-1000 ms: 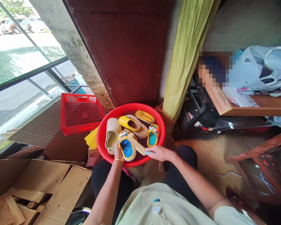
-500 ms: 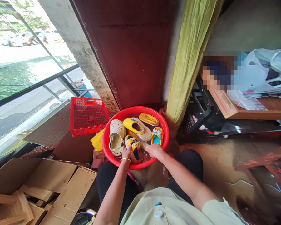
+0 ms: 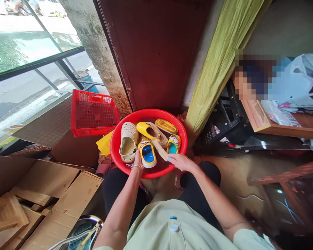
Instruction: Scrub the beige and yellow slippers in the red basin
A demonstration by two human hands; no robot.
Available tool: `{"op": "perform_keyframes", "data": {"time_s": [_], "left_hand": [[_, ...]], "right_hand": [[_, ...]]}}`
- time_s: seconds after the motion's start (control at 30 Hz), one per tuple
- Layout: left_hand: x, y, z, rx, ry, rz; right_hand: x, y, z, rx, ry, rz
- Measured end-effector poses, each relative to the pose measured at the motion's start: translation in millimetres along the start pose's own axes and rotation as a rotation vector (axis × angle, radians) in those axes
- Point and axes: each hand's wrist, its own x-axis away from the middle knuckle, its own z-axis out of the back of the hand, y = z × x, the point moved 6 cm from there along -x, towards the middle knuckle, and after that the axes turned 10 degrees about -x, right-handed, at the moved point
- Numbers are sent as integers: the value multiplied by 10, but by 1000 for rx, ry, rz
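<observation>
Inside the red basin (image 3: 149, 174), my left hand (image 3: 138, 160) is closed on the left side of a small yellow shoe (image 3: 148, 155) whose blue inside faces up. My right hand (image 3: 181, 162) grips a pale scrubbing brush (image 3: 160, 150), its far end by the shoe's opening; whether they touch I cannot tell. Around them lie a cream clog (image 3: 128, 140) on the left and a yellow shoe with a white sole (image 3: 148, 131) behind. A yellow sole (image 3: 166, 126) shows at the back, and a yellow shoe with a teal inside (image 3: 173, 145) at the right. Water shows at the basin's bottom.
A red plastic crate (image 3: 95, 116) stands left of the basin, with cardboard boxes (image 3: 75, 192) nearer me. Behind is a dark red door (image 3: 159, 59). A yellow-green curtain (image 3: 216, 69) hangs to the right, beside a wooden tray (image 3: 284, 129) bearing plastic bags.
The held shoe has turned, so its blue inside now faces up. The brush has risen from low in the basin to beside the shoe's opening. My view has shifted slightly.
</observation>
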Motion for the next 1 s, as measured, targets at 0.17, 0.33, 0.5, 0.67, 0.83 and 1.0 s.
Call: {"op": "perform_keyframes", "data": {"time_s": [0.17, 0.33, 0.5, 0.67, 0.83, 1.0], "left_hand": [[122, -132, -164, 179, -123, 17], [107, -107, -109, 185, -167, 46], [-32, -69, -73, 183, -111, 7], [-71, -140, -115, 156, -114, 10], [-27, -175, -164, 125, -130, 16], [-15, -205, -162, 94, -136, 33]], "right_hand": [[-105, -197, -213, -56, 70, 83], [148, -211, -108, 253, 33, 57], [476, -186, 64, 492, -36, 88], [319, -329, -118, 615, -88, 71], [-315, -508, -252, 554, -125, 49], [-423, -492, -228, 495, -187, 67]]}}
